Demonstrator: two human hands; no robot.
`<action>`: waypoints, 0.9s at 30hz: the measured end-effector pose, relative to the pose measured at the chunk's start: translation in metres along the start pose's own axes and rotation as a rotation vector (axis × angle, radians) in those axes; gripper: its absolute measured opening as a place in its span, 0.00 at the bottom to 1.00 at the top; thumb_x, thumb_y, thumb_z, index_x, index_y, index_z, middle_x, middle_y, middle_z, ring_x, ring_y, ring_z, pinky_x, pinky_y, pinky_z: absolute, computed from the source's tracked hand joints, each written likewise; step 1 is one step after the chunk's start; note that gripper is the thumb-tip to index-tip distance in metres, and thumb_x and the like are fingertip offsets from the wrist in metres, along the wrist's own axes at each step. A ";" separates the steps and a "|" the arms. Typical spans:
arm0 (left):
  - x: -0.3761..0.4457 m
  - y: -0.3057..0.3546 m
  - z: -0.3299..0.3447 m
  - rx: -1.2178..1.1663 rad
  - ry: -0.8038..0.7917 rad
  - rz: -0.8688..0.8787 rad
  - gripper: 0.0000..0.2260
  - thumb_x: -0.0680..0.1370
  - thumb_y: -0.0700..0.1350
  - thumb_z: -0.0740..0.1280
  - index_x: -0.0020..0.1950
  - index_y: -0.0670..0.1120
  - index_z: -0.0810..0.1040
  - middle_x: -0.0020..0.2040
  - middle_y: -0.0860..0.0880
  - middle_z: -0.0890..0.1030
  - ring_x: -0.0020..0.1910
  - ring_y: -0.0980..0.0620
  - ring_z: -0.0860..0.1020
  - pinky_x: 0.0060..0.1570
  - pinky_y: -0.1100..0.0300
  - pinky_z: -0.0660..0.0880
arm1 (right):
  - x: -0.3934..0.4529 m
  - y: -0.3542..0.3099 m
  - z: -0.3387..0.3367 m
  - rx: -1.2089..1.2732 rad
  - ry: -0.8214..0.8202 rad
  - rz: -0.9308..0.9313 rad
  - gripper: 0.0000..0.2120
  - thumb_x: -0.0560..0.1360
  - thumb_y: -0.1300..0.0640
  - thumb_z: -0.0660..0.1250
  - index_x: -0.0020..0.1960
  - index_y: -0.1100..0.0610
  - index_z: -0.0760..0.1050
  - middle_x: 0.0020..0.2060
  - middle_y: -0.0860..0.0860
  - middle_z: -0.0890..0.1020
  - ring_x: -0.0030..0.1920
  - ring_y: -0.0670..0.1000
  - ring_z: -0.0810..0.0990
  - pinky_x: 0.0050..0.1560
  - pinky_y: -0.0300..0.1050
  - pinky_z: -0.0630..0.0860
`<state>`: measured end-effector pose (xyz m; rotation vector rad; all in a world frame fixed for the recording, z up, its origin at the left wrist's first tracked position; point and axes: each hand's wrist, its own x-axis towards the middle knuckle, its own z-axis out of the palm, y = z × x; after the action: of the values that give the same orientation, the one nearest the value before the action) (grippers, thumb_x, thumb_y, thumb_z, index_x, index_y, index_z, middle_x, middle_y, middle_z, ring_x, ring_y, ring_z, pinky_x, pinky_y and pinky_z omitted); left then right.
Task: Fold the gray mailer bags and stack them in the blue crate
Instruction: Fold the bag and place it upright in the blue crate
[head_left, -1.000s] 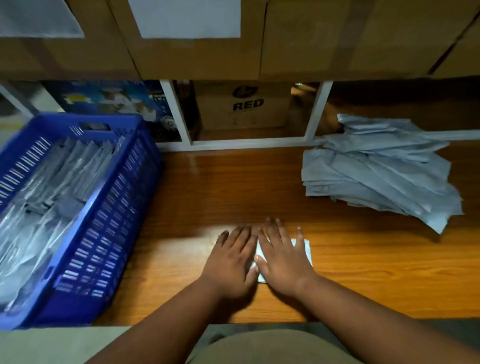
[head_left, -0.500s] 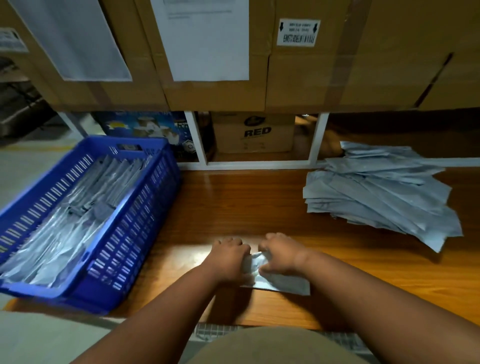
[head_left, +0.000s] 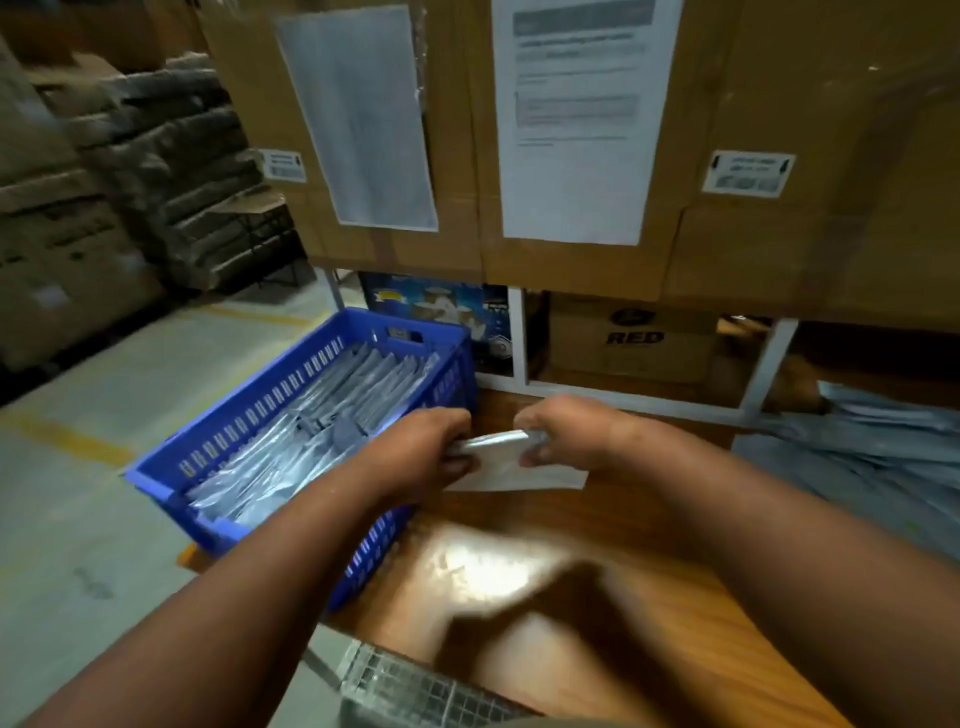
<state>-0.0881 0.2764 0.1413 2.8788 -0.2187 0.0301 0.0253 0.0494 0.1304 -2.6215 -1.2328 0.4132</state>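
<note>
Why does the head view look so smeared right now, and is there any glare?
Head view: motion blur smears both forearms and the folded mailer bag gripped by the left hand and right hand; a glare patch on the wooden table; printed sheets unreadable.

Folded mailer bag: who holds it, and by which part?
Both hands: left hand grips the folded mailer bag's left end, right hand its right end.

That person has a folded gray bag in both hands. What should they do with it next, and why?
Probably carry it a little further left and lay it in the blue crate. Both the left hand and right hand grip the folded mailer bag, lifted off the table beside the crate, where other folded bags already lie.
</note>
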 end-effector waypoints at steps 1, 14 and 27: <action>-0.005 -0.013 -0.017 0.016 0.035 -0.029 0.11 0.79 0.52 0.74 0.46 0.50 0.74 0.42 0.53 0.77 0.40 0.52 0.75 0.38 0.54 0.70 | 0.012 -0.009 -0.014 -0.025 0.017 -0.020 0.08 0.79 0.46 0.74 0.45 0.42 0.75 0.44 0.43 0.79 0.45 0.44 0.78 0.44 0.48 0.77; -0.106 -0.154 -0.093 0.079 0.142 -0.366 0.18 0.75 0.50 0.75 0.35 0.48 0.69 0.32 0.51 0.72 0.35 0.49 0.70 0.38 0.52 0.69 | 0.184 -0.177 -0.072 -0.409 0.076 -0.291 0.08 0.81 0.45 0.68 0.59 0.37 0.79 0.51 0.41 0.80 0.54 0.51 0.78 0.55 0.52 0.77; -0.107 -0.215 -0.067 -0.035 -0.280 -0.535 0.10 0.79 0.50 0.72 0.43 0.45 0.85 0.37 0.54 0.86 0.39 0.54 0.80 0.38 0.60 0.72 | 0.289 -0.190 0.008 -0.520 -0.368 -0.308 0.03 0.80 0.53 0.73 0.48 0.51 0.81 0.40 0.48 0.79 0.44 0.54 0.78 0.42 0.45 0.70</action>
<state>-0.1613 0.5144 0.1479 2.7978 0.4968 -0.4688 0.0629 0.3928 0.1356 -2.7586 -2.0754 0.6032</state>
